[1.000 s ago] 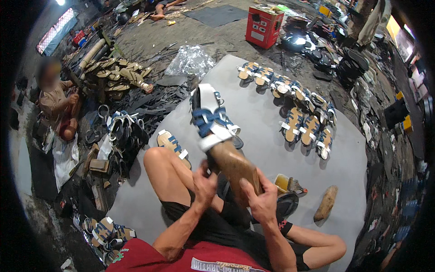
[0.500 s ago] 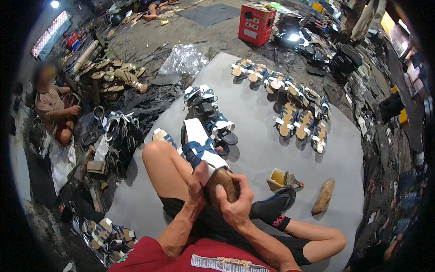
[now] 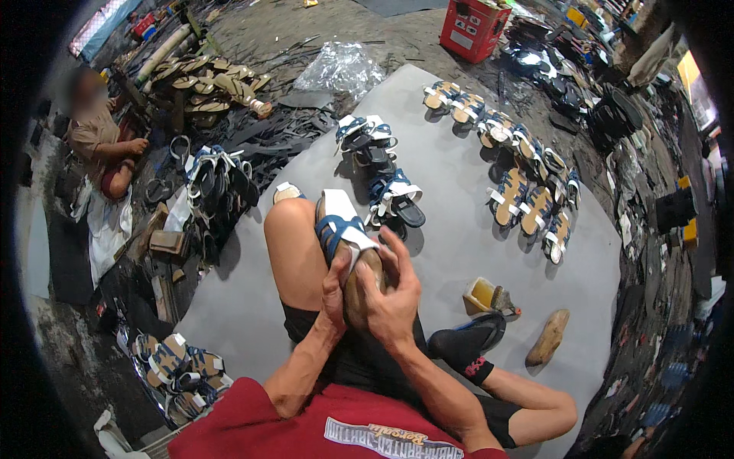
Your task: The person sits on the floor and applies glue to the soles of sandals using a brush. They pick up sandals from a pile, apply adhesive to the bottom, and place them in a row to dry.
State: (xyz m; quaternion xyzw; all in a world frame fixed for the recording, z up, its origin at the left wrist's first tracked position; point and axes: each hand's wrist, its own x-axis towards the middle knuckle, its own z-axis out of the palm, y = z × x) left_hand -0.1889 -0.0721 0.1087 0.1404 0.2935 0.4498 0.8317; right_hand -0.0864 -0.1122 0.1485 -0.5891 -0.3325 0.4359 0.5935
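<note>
A sandal [image 3: 334,227] with blue straps and white lining is fitted over a brown wooden shoe last [image 3: 356,302], held above my lap by my raised knee. My left hand [image 3: 333,297] is closed round the left side of the last, just below the straps. On the other side, my right hand [image 3: 393,297] presses its thumb along the top of the last, its fingers bent over the side by the white strap end. The undersides of both hands are hidden. A second wooden last [image 3: 548,338] lies on the grey sheet to the right.
Sandals [image 3: 508,195] stand in rows on the grey sheet [image 3: 447,237], with more dark-soled ones [image 3: 394,200] ahead. A glue tub [image 3: 480,294] and brush [image 3: 504,301] sit near my foot. Finished-looking sandals [image 3: 180,367] pile at lower left. A co-worker [image 3: 103,145] sits far left.
My right hand has slid up the last toward the straps, its fingers lifting and spreading a little. My left hand still grips. The whole view has shifted slightly.
</note>
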